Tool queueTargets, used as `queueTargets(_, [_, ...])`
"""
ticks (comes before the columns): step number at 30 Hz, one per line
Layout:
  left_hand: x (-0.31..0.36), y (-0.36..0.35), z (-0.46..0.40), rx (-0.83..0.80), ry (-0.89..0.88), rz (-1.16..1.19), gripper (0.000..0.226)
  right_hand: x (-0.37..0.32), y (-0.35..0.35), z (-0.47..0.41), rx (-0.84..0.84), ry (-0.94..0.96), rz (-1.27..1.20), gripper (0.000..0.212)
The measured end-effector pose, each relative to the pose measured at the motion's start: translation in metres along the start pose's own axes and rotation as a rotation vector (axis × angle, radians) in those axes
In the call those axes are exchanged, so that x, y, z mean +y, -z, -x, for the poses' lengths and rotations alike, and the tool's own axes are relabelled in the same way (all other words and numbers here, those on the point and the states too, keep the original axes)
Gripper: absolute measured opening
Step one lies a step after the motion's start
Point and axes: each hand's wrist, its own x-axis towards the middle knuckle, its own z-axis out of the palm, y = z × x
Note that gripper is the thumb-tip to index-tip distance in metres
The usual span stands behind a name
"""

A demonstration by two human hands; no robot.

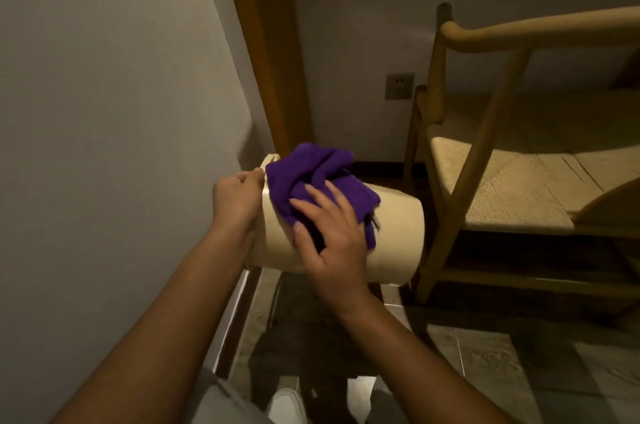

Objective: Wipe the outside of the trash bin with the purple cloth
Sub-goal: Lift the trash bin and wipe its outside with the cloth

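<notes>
We hold the cream trash bin [391, 233] on its side above the floor, our left hand [239, 196] gripping its rim end to steady it, our right hand [332, 233] pressing flat-fingered the purple cloth [311, 177] against its upturned wall.
</notes>
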Motion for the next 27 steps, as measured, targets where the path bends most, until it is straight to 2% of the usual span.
queueTargets(3, [-0.004,-0.002,-0.002,-0.024,0.076,0.001,0.017,0.017,0.015,-0.006,-0.063,-0.072,0.188,0.046])
queueTargets(6, [-0.003,-0.005,-0.002,-0.028,0.035,-0.039,0.016,0.040,0.036,-0.015,0.016,-0.265,0.258,0.052])
queueTargets(9, [-0.005,-0.006,-0.005,-0.036,0.006,-0.077,0.018,0.064,0.057,-0.021,0.083,-0.398,0.249,0.051])
queueTargets(12, [-0.009,-0.004,-0.012,-0.039,0.003,-0.112,0.018,0.076,0.068,-0.023,0.120,-0.452,0.142,0.045])
queueTargets(16, [-0.012,-0.004,-0.019,-0.075,0.195,-0.088,0.014,0.079,0.061,-0.022,0.089,-0.509,0.163,0.041])
queueTargets(18, [-0.006,-0.007,-0.019,-0.213,0.336,0.033,0.022,0.087,0.061,-0.022,0.088,-0.576,0.152,0.038])
queueTargets(19, [-0.001,-0.009,-0.018,-0.292,0.344,0.073,0.025,0.091,0.061,-0.021,0.099,-0.620,0.105,0.037])
queueTargets(21, [0.015,-0.010,-0.016,-0.458,0.227,0.086,0.038,0.100,0.061,-0.016,0.148,-0.720,-0.041,0.031])
queueTargets(24, [0.045,0.008,0.004,-0.753,-0.052,0.017,0.067,0.102,0.058,-0.006,0.259,-0.877,-0.291,0.019])
queueTargets(25, [0.052,0.018,0.013,-0.822,-0.182,-0.040,0.070,0.101,0.057,-0.004,0.295,-0.915,-0.356,0.016])
queueTargets(27, [0.058,0.040,0.030,-0.851,-0.456,-0.115,0.066,0.096,0.055,-0.004,0.337,-0.932,-0.410,0.011])
